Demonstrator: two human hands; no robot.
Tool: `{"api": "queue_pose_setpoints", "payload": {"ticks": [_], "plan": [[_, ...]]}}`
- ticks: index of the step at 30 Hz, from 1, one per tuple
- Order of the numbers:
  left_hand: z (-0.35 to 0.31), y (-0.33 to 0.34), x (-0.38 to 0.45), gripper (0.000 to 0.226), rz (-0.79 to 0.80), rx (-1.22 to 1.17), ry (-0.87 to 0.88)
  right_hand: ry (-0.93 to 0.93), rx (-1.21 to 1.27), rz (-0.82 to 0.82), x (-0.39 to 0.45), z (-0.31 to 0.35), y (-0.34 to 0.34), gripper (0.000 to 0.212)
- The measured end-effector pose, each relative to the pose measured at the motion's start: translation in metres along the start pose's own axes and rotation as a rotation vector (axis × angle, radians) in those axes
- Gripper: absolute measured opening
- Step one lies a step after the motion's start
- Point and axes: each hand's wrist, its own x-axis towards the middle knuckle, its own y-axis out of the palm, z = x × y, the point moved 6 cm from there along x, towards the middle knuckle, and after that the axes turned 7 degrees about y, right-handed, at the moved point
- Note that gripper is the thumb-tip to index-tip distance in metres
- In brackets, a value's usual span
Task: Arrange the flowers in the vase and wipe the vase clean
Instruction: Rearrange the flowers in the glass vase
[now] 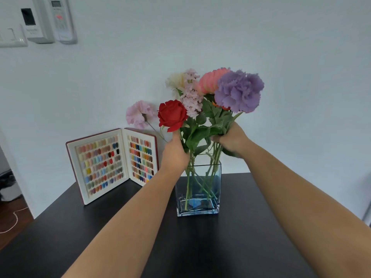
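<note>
A square clear glass vase (197, 209) with a blue tint stands on the black table (80, 237). Several flower stems stand in it: a red rose (172, 115), a purple carnation (240, 91), a coral bloom (210, 79), a pale lilac spray (191, 97), a cream flower (175, 81). A pink carnation (139, 114) leans out to the left. My left hand (174, 153) grips the stems just under the rose. My right hand (232, 139) is closed around the stems under the purple carnation. Both hands are above the vase rim.
An open red case of coloured nail samples (112, 163) stands at the table's back left, against the white wall. Wall switches and a remote holder (60, 19) hang at the top left. The floor with a cord shows past the table's left edge.
</note>
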Motion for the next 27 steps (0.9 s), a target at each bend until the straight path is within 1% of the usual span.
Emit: {"api": "queue_pose_setpoints", "payload": {"ticks": [2,5,9,11,13,15,17,18,19,21,22,23,24,27], "plan": [[-0.002,-0.001,0.001,0.075,0.015,0.021,0.012,-0.042,-0.112,-0.013,-0.001,0.009,-0.005,0.04],[-0.004,-0.006,0.004,0.077,0.06,0.07,0.02,-0.061,-0.182,0.008,-0.006,0.015,0.0,0.04],[-0.005,-0.016,0.007,0.083,0.087,0.139,0.033,-0.016,-0.16,0.082,-0.011,0.004,0.021,0.041],[-0.002,-0.014,0.007,0.083,0.112,0.158,0.035,0.004,-0.153,0.101,-0.012,-0.004,0.03,0.038],[0.005,-0.011,0.002,0.086,0.154,0.196,-0.008,-0.018,-0.189,0.11,-0.013,-0.01,0.036,0.034],[0.016,-0.007,-0.002,0.093,0.169,0.226,-0.044,-0.038,-0.188,0.122,-0.015,-0.012,0.038,0.036],[0.028,-0.004,-0.004,0.099,0.183,0.286,-0.066,-0.007,-0.148,0.134,-0.017,-0.016,0.037,0.037],[0.033,-0.004,-0.005,0.101,0.203,0.3,-0.087,0.016,-0.117,0.14,-0.019,-0.018,0.037,0.04],[0.036,-0.004,-0.008,0.104,0.226,0.275,-0.122,0.035,-0.087,0.137,-0.022,-0.02,0.035,0.049],[0.042,-0.004,-0.014,0.109,0.26,0.12,-0.193,0.048,-0.042,0.105,-0.027,-0.024,0.032,0.075],[0.039,-0.008,-0.019,0.109,0.257,0.01,-0.226,0.042,-0.029,0.078,-0.031,-0.026,0.029,0.083],[0.037,-0.012,-0.024,0.105,0.233,-0.128,-0.258,0.039,-0.015,0.055,-0.035,-0.028,0.027,0.084],[0.036,-0.016,-0.029,0.098,0.192,-0.277,-0.283,0.035,0.006,0.032,-0.042,-0.029,0.025,0.081],[0.037,-0.026,-0.039,0.068,0.014,-0.7,-0.379,0.007,0.084,-0.061,-0.059,-0.032,0.019,0.067]]}}
